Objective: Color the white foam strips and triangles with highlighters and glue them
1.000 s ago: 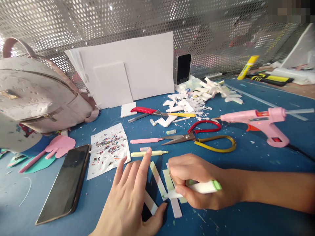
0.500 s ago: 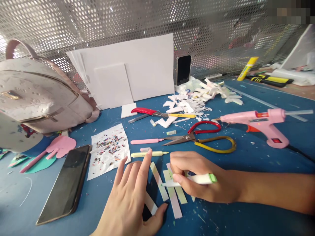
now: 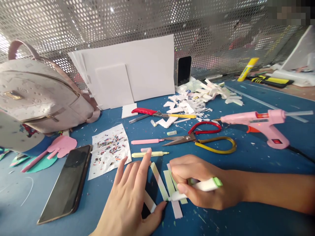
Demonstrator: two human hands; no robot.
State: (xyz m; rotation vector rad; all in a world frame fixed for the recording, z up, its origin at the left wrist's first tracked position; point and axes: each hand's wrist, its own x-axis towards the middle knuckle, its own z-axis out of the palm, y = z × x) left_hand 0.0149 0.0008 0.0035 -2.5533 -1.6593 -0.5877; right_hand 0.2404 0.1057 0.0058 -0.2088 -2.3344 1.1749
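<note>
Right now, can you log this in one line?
right hand: holds green highlighter, tip at pale strip | left hand: spread beside it | pink hot-glue gun: on blue table

Scissors point(image 3: 188, 138) behind the right hand point(image 3: 204, 170), left of the glue gun point(image 3: 264, 121)

On my L: backpack point(image 3: 46, 95), phone point(image 3: 64, 184) flat just beside tissue point(image 3: 105, 168) w/ colored bits point(image 3: 110, 149). Ahead of me: white board point(image 3: 152, 68), 2nd phone point(image 3: 184, 70) upright, white scraps point(image 3: 188, 102), scissors point(image 3: 182, 139). My R: pink glue gun point(image 3: 272, 126).
</note>
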